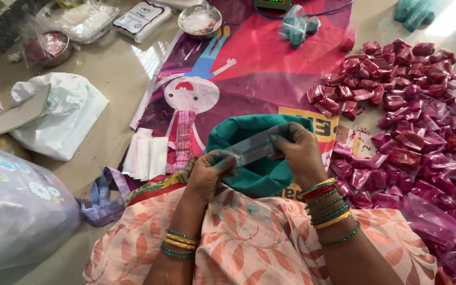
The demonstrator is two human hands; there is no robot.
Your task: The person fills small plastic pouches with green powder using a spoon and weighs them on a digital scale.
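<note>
Both hands pinch one small clear plastic pouch point(254, 149) over the green-powder sack point(259, 158): left hand point(209, 171) fingers clenched on its near end, right hand point(299, 153) fingers grasping the far end. Pouch contents hard to make out; see-through, glare. Sack's lower half is hidden behind the hands and lap. Pile of red-pink filled packets point(412, 121) on the floor, right, cut off by the frame edge. Steel bowl point(200, 21) at top, its contents blurred under plastic. Grey bag point(17, 211) at left, cropped.

Glossy clear plastic pouch point(252, 150) over a matt teal cloth bag point(259, 174); shiny plastic red packets point(412, 142) beside.
</note>
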